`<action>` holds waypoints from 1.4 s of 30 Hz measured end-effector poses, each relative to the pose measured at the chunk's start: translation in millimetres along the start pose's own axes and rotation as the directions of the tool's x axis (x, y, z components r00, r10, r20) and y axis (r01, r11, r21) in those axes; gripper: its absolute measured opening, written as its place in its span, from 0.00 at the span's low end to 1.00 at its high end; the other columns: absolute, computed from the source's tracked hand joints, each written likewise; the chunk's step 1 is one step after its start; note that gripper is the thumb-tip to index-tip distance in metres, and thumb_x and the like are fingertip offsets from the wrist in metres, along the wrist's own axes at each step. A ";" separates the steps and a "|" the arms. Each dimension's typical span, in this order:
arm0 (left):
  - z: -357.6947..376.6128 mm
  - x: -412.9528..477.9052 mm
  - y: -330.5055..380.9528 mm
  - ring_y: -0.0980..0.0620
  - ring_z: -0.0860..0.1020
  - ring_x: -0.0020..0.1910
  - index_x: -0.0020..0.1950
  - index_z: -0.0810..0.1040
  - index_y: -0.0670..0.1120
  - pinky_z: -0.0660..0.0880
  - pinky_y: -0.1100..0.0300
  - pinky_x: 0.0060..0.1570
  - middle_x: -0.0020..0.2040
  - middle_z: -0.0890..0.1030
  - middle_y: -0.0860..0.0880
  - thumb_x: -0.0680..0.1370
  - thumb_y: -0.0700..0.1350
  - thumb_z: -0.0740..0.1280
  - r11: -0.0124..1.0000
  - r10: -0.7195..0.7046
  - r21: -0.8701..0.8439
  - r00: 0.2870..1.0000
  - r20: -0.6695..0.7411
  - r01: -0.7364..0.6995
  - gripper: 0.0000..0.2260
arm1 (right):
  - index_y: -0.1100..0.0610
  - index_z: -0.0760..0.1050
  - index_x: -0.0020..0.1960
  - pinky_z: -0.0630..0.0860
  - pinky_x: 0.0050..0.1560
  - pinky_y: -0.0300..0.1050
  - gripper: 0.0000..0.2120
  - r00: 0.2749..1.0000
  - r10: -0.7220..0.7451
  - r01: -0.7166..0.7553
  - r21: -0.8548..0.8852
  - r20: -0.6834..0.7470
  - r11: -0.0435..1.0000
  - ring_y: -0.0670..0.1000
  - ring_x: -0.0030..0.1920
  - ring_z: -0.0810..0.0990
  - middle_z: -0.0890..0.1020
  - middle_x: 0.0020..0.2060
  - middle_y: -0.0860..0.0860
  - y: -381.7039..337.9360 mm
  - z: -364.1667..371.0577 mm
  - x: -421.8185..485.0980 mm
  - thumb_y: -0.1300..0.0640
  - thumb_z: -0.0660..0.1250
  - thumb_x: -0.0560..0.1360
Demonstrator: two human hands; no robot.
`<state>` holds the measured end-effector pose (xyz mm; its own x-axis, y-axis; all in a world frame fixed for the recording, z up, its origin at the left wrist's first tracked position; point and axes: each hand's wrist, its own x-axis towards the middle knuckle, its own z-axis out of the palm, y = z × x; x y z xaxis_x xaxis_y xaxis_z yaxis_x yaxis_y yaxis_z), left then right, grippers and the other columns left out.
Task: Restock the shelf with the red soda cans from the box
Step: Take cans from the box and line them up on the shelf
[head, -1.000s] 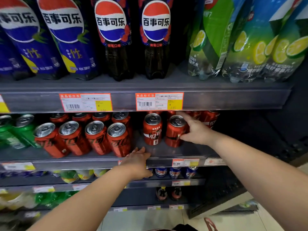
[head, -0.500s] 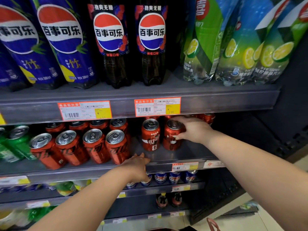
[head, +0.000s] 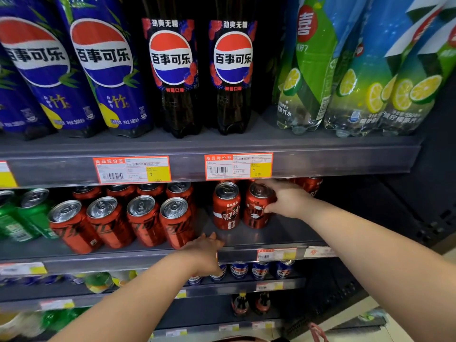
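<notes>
Noted right grip (head: 286, 201) curled round a red soda can (head: 254, 215), thumb low on its side, fingers behind its top. Found that can upright on the middle shelf (head: 283, 234), just beside a second upright red can (head: 226, 206) on its left. Recorded left grip (head: 204, 251) holding nothing, fingers flat on the shelf's front edge. Logged four tilted red cans (head: 145, 218) further left, green cans (head: 22, 218) beyond them.

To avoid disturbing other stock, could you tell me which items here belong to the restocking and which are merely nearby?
Job: right hand with grip on red aluminium soda can; red can beside it; grey metal shelf beneath; left hand on its edge.
Nearby: blue plastic cola bottles; green metal cans; orange price tags.
</notes>
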<state>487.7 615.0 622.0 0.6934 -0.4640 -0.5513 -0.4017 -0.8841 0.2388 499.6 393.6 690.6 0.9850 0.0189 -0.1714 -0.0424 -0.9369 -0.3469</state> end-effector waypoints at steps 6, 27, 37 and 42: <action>0.0 -2.1 0.9 0.46 0.48 0.77 0.77 0.53 0.53 0.55 0.53 0.73 0.79 0.48 0.49 0.74 0.51 0.67 1.000 -0.014 -0.016 1.000 -0.010 0.014 0.35 | 0.43 0.53 0.75 0.69 0.67 0.49 0.38 1.000 -0.007 0.007 -0.005 0.018 1.000 0.56 0.70 0.68 0.66 0.72 0.54 -2.1 0.9 -5.8 0.58 0.69 0.72; -26.2 -48.1 18.6 0.46 0.71 0.66 0.73 0.64 0.48 0.68 0.58 0.63 0.71 0.66 0.45 0.75 0.52 0.67 0.946 0.122 -0.226 0.901 -0.416 -0.233 0.28 | 0.49 0.58 0.74 0.68 0.67 0.53 0.33 0.941 0.301 -0.289 0.101 -0.151 0.952 0.57 0.68 0.68 0.64 0.70 0.53 -43.9 -12.2 -143.0 0.51 0.68 0.74; 2.9 -132.0 13.8 0.45 0.68 0.67 0.74 0.60 0.50 0.70 0.51 0.63 0.70 0.64 0.47 0.75 0.56 0.65 0.967 0.121 -0.133 0.852 -0.509 -0.217 0.30 | 0.50 0.56 0.75 0.66 0.68 0.51 0.31 0.947 0.257 -0.257 0.025 -0.192 0.966 0.54 0.71 0.64 0.61 0.73 0.50 -94.8 -3.6 -226.5 0.51 0.65 0.76; 55.5 -205.9 -12.3 0.44 0.67 0.68 0.73 0.62 0.50 0.68 0.50 0.65 0.71 0.64 0.46 0.74 0.57 0.66 0.980 -0.042 -0.192 0.870 -0.491 -0.061 0.30 | 0.51 0.56 0.75 0.65 0.69 0.49 0.32 0.976 0.181 -0.179 0.022 -0.123 0.984 0.53 0.72 0.62 0.62 0.73 0.50 -127.6 40.4 -280.6 0.50 0.66 0.76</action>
<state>316.6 724.5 688.2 0.9138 -0.3942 -0.0978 -0.3209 -0.8484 0.4210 221.8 522.0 745.7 0.9741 -0.1938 -0.1167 -0.2221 -0.9173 -0.3305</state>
